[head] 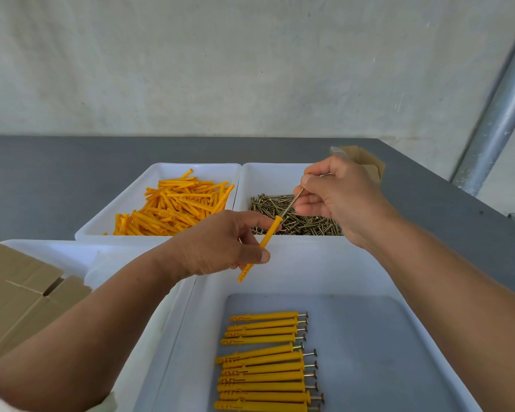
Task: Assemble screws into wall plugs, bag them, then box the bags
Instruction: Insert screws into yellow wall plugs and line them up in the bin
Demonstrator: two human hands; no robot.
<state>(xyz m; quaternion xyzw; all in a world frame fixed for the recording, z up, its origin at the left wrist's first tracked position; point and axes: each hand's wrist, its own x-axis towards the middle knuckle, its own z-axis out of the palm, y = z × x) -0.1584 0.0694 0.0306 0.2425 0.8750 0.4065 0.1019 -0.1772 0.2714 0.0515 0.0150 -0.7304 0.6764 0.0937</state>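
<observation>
1. Left hand (220,242): thumb and index finger pinch one yellow wall plug (270,231). The thumb pad lies across its lower middle and the index tip sits near the collar end. The other fingers are curled behind it.
2. The wall plug is held in the air, tilted, collar end up and to the right, split tip down and to the left, poking out below the thumb. It sits over the far wall of the near tray (309,263).
3. Right hand (336,197): thumb and fingertips pinch a screw (293,202) on the upper part of its shaft. The fingers are bunched tight together; the head end is hidden by them.
4. The screw slants down and to the left from the fingers, its tip right at the plug's open collar. Cannot tell whether it is inside.
5. Both hands are close together, above the boundary between the near tray and the screw tray (265,171).
6. Loose screws (304,224) are piled in the screw tray, directly under the right hand.
7. Loose plugs (173,206) are heaped in the plug tray (161,168), which sits just left of the screw tray, walls touching.
8. Assembled plugs (265,361) lie in a row on the near tray's floor, screw heads pointing right.
9. A cardboard box (18,292) sits at the left, flaps open, beside another white tray (57,251).
10. All of it rests on a grey table (42,173).
</observation>
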